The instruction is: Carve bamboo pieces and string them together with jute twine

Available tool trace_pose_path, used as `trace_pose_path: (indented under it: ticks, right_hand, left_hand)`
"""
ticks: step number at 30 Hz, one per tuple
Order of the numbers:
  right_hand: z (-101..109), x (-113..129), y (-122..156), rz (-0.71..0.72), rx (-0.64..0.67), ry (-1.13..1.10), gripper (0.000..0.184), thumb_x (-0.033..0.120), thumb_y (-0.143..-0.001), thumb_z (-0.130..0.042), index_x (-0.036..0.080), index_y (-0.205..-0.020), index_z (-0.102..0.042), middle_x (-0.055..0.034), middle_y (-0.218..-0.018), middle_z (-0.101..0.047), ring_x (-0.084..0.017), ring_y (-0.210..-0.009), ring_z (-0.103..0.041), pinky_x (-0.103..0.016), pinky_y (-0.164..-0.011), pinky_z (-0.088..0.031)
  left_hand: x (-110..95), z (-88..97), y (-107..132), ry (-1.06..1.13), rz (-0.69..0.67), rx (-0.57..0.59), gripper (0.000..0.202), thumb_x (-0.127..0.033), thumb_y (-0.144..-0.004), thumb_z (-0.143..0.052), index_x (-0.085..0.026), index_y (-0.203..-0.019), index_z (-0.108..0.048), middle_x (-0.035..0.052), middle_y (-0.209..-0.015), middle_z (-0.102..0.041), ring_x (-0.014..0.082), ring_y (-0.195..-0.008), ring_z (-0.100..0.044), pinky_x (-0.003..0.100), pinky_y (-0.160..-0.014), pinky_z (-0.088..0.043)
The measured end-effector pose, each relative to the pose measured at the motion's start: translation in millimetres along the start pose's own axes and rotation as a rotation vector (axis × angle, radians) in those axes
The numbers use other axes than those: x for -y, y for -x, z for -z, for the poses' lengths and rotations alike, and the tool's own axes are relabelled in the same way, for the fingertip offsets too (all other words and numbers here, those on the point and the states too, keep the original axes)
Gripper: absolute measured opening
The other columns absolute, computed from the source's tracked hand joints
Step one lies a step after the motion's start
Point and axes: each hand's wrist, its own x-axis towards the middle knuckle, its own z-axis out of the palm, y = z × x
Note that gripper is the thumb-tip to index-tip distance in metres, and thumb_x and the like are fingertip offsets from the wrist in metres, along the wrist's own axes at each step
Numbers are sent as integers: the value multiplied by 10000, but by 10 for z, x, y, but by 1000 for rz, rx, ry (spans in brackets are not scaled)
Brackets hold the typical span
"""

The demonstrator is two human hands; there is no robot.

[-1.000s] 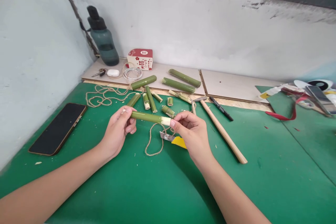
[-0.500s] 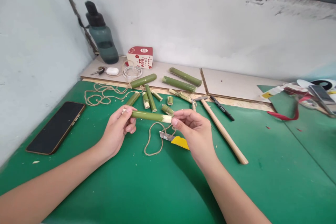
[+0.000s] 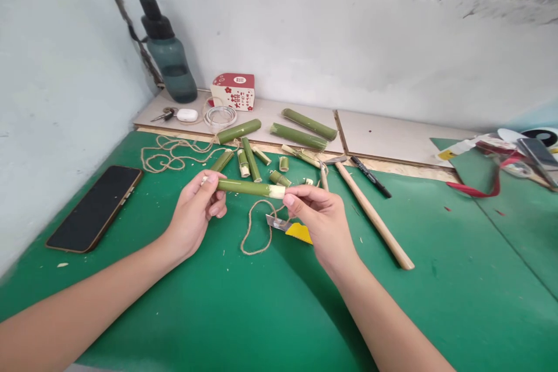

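A green bamboo stick with a pale, peeled right end is held level above the table between my two hands. My left hand pinches its left end between thumb and fingers. At the pale right end, the thumb and fingertips of my right hand close on the tip. Below the stick lie a loop of twine and a yellow utility knife with its blade out, its far end hidden by my right hand. Several short bamboo pieces lie just behind.
A hammer and a black marker lie to the right, a phone to the left. Along the back ledge stand a water bottle and a small red-white box, with longer bamboo lengths. Red ribbon lies far right.
The right fingers have shifted slightly around the pale end, uncovering a short piece behind them. Both hands keep hold of the bamboo stick; the view has tilted very slightly.
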Motion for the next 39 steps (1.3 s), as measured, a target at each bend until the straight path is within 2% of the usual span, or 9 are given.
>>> trace_pose_path:
  ticks: [4, 8, 10, 15, 19, 22, 27, 32, 39]
  right_hand:
    - [-1, -9, 20, -22, 49, -17, 227, 444, -764, -896, 251, -871, -847, -1, -716, -678, -131, -616, -571, -300, -561, -509]
    - [-7, -4, 35, -10, 172, -58, 313, 425, -814, -866, 297, -1099, -835, 21, -719, -627, -114, -600, -557, -295, -577, -520]
    - [-7, -16, 34, 26, 183, -47, 337, 404, -838, -847, 308, -1160, -816, 23, -739, -613, -111, -612, -549, -282, -570, -507]
    - [6, -63, 8, 190, 3, 53, 83, 278, -876, -795, 281, -938, -850, -11, -838, -629, -123, -709, -557, -272, -597, -474]
    - [3, -86, -4, 248, -70, 15, 128, 209, -855, -799, 308, -911, -858, -10, -884, -652, -125, -752, -579, -274, -629, -482]
    - [-15, -88, 9, 228, -109, -20, 139, 202, -821, -833, 318, -892, -861, -3, -844, -679, -133, -745, -599, -283, -639, -498]
    - [-21, -52, 33, 116, -210, -74, 154, 238, -729, -929, 282, -837, -829, 3, -811, -736, -142, -726, -654, -292, -676, -556]
    - [-10, -4, 21, 70, -188, -68, 216, 291, -705, -949, 235, -781, -755, 13, -718, -708, -131, -644, -632, -280, -643, -554]
    - [-1, 23, -1, 54, -125, -54, 144, 339, -737, -917, 243, -787, -822, -8, -747, -729, -131, -658, -594, -275, -628, -518]
  left_hand:
    - [-7, -4, -11, 17, -22, -16, 377, -517, -879, -801, -183, -961, -645, -48, -707, -503, 42, -493, -404, 195, -486, -405]
    - [-26, 4, -41, 32, -58, -33, 394, -525, -858, -820, -196, -968, -636, -52, -707, -507, 47, -490, -416, 198, -480, -409]
    - [-30, 8, -43, 30, -72, -40, 391, -527, -861, -818, -200, -967, -632, -54, -707, -505, 45, -487, -413, 197, -478, -404]
    - [5, 12, 9, -28, -71, 27, 336, -520, -937, -741, -203, -992, -645, -49, -718, -516, 42, -490, -419, 202, -496, -409]
    - [32, 13, 46, -39, -52, 85, 314, -506, -957, -722, -203, -1002, -648, -47, -735, -525, 38, -490, -421, 202, -498, -395]
    - [13, 8, 44, -37, -56, 86, 314, -500, -953, -727, -199, -997, -649, -45, -734, -528, 39, -488, -416, 206, -496, -393]
    - [-45, -9, 41, -34, -48, 61, 317, -499, -941, -737, -196, -978, -648, -40, -723, -534, 48, -489, -413, 211, -499, -397]
    - [-56, -17, 55, -39, -44, 57, 316, -498, -934, -743, -197, -977, -657, -35, -720, -546, 51, -489, -416, 213, -502, -400]
    - [-43, -5, 40, -50, -50, 41, 318, -490, -918, -766, -194, -971, -662, -37, -709, -540, 50, -492, -424, 207, -506, -402]
